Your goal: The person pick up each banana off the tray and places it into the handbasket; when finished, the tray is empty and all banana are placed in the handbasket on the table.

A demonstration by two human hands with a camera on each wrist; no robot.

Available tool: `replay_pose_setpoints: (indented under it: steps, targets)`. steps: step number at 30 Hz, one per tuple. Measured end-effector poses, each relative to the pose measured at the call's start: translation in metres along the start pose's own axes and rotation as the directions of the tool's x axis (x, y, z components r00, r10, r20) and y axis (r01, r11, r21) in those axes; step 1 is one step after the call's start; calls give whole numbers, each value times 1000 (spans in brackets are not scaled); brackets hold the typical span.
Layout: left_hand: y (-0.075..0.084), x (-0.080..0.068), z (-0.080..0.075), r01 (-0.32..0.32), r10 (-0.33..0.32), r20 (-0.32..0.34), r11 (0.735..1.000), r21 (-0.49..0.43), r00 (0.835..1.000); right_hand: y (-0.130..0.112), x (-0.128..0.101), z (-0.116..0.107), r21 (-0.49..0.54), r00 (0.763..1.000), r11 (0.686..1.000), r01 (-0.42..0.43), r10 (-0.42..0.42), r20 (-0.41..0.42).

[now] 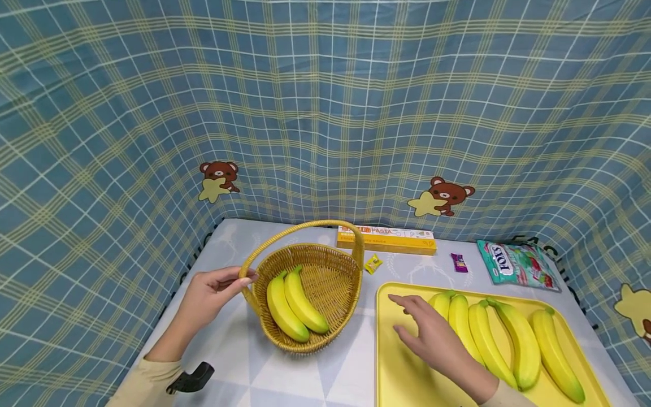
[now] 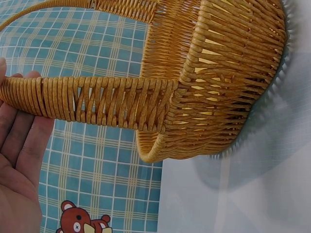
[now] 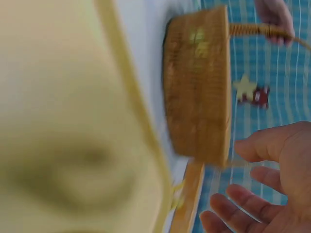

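The left hand (image 1: 211, 291) steadies the wicker basket (image 1: 325, 282) by its handle, fingers straight (two bananas already inside). Right of it, the right hand (image 1: 432, 336) hovers open over the nearest tray banana (image 1: 460, 322); a careless grab could nudge its neighbours.

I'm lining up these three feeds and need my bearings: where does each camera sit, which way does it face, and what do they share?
Head: above the table, facing forward and down at basket, yellow tray, left hand, right hand.
Left wrist: beside the basket handle, palm showing.
Right wrist: low over the tray, blurred, fingers spread.
All three show the basket.
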State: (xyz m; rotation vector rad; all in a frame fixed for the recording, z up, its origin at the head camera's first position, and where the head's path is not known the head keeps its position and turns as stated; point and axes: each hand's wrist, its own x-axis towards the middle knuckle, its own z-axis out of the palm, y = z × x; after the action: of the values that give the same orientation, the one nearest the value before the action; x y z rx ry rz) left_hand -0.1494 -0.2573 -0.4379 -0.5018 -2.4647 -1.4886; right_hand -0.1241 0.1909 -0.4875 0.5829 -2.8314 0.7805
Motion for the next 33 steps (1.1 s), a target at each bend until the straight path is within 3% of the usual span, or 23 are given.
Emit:
replay_pose_setpoints:
  steps: [9, 18, 26, 33]
  targets:
    - [0, -1, -2, -2, 2, -2, 1000, -11, 1000, 46, -25, -14, -151, 987, 976, -159, 159, -14]
    - [-2, -1, -2, -4, 4, 0, 1000, -24, 1000, 57, -28, -11, -199, 978, 959, -200, 208, 21]
    - [0, -1, -1, -11, 11, 0, 1000, -27, 1000, 51, -24, 0, -118, 977, 973, -197, 205, 65]
    - [0, -1, -1, -8, 8, 1, 1000, -19, 1000, 42, -20, 6, 10, 939, 954, -299, 292, 180]
